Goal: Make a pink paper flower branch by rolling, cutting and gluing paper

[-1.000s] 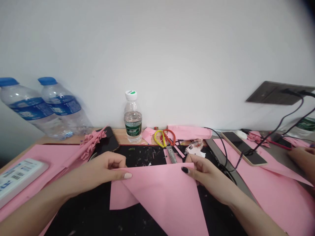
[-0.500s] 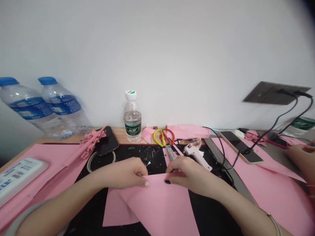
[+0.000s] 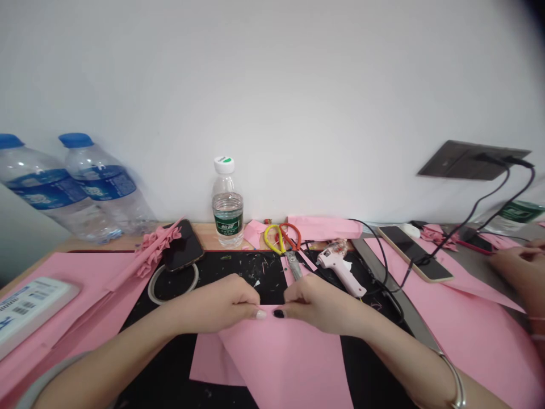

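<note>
A sheet of pink paper (image 3: 289, 358) hangs over the black mat, its top edge pinched between both hands. My left hand (image 3: 230, 304) is closed on that edge, thumb on the near side and fingers curled behind. From the other side my right hand (image 3: 309, 301) grips the same edge, and the two thumbs nearly meet. Another pink layer (image 3: 215, 360) shows beneath at the left; whether it is the same sheet I cannot tell. Just beyond my right hand lie scissors (image 3: 292, 258) with one yellow and one red handle.
Past the hands stand a small water bottle (image 3: 229, 213) and a pink glue gun (image 3: 343, 272). At left are a phone (image 3: 183, 247), a tape roll (image 3: 152, 284), a white box (image 3: 36, 309) and large bottles (image 3: 106, 184). Cables (image 3: 462, 218) run at right, near another person's hand (image 3: 517, 267).
My right hand has slid left and my left hand slightly right along the paper's top edge, so the thumbs are closer together. The sheet has shifted a little right.
</note>
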A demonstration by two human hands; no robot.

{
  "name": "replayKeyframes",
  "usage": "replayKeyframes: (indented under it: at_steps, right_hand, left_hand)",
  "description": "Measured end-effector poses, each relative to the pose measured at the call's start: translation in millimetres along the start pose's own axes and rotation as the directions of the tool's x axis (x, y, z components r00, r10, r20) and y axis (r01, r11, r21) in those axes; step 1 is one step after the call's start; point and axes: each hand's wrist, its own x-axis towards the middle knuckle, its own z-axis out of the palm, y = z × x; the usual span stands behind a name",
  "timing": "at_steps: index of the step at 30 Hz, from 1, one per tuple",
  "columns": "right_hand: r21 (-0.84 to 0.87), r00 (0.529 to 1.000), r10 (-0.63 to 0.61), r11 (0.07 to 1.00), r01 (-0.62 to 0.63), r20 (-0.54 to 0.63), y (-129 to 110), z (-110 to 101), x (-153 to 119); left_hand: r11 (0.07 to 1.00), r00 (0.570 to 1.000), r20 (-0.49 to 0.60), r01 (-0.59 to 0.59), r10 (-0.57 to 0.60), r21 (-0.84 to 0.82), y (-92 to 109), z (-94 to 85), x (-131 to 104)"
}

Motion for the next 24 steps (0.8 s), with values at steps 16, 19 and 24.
replayKeyframes:
  at_steps: [16,19,24]
  right_hand:
    - [0.321,0.941,0.206,0.940,-0.115,-0.267,32.7,5.4,-32.5]
    - [0.503,0.906,0.260,0.862,-0.063,-0.332,35.0,11.4,-30.3]
    - [0.847,0.875,0.359,0.522,0.100,-0.325,33.3,18.0,-31.6]
  left_hand:
    - [0.984,0.959,-0.227,0.156,-0.171,-0.083,-36.2,-12.2,-36.4]
    - [0.970,0.940,-0.264,0.174,-0.214,-0.167,-40.8,-9.3,-41.1]
    - [0.868,0.858,-0.371,0.154,-0.355,-0.473,-48.2,4.9,-46.7]
